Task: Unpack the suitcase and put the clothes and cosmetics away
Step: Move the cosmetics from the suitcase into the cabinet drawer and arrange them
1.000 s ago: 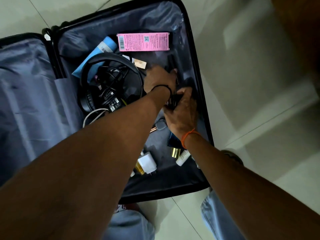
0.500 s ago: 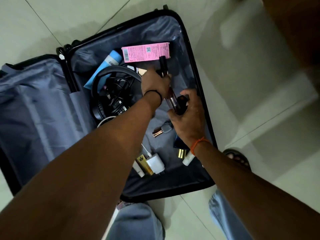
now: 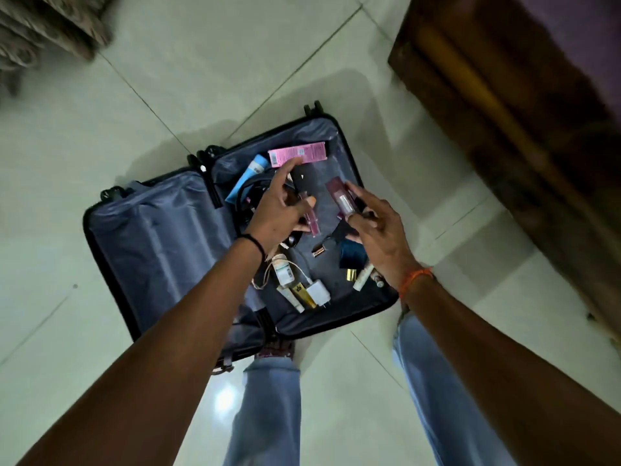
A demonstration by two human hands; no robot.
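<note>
An open black suitcase (image 3: 111,264) with grey lining lies on the tiled floor. Its right half holds a pink box (image 3: 299,153), a light blue tube (image 3: 247,178), black headphones (image 3: 245,200), a white charger (image 3: 318,292), a small clear bottle (image 3: 283,271) and several small cosmetics. My left hand (image 3: 280,210) is raised above the case and holds a slim pink tube (image 3: 311,218). My right hand (image 3: 376,227) holds a dark red tube (image 3: 341,198) and some dark slim items, also above the case.
A dark wooden piece of furniture (image 3: 504,105) stands to the right of the suitcase. A grey fabric item (image 3: 43,25) sits at the top left. My jeans-clad legs (image 3: 268,405) stand at the case's near edge. Pale floor tiles (image 3: 100,129) surround everything.
Both hands have lifted out of the suitcase with cosmetic tubes in them. The view has risen, so the case looks smaller and farther below.
</note>
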